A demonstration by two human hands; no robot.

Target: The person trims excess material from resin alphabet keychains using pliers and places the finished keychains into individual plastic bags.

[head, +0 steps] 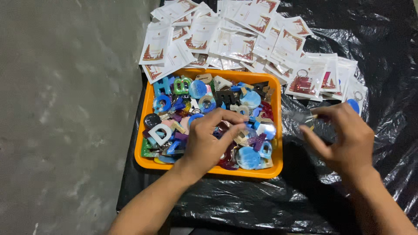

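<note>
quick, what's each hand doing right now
Left hand: in the orange tray, fingers curled on the letter charms; grip cannot be told.
Right hand: pinching a small clear packet.

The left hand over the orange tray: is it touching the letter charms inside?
Touching. The head view shows the left hand with fingers curled down among the letter charms in the orange tray.

Orange tray (pixel 144 114), rectangular, sits flat on black plastic, heaped with resin letter keychains (pixel 204 104) in blue, white, purple. At its 3 o'clock, a clear plastic sleeve (pixel 298 116), blurred.
</note>
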